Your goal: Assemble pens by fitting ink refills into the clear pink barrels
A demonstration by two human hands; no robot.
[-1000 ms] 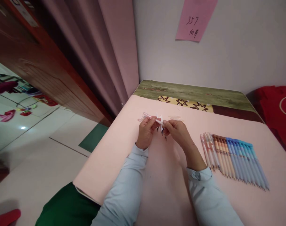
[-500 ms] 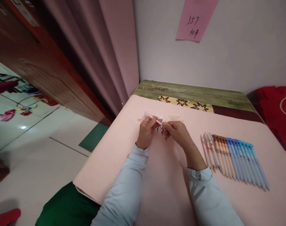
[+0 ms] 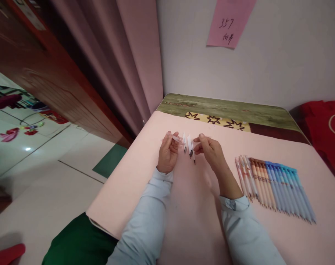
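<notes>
My left hand (image 3: 167,152) is curled round a clear pen barrel (image 3: 176,138), which sticks out to the right past its fingers. My right hand (image 3: 210,151) hovers a little apart on the right, thumb and fingers pinched together; what they pinch is too small to make out. Between the two hands several thin white pen refills (image 3: 188,144) with dark tips lie side by side on the pink table cover (image 3: 189,206). A few more clear pen parts (image 3: 165,140) lie just behind my left hand.
A neat row of finished pens (image 3: 272,184), pink, orange and blue, lies to the right. The bare wooden table (image 3: 228,108) and a yellow patterned strip (image 3: 217,120) sit at the back by the wall. A curtain (image 3: 123,62) hangs left; the table edge drops to the floor.
My hands were joined on one pen piece; now they have drawn apart. The left keeps the clear barrel, and the refills between them show in full.
</notes>
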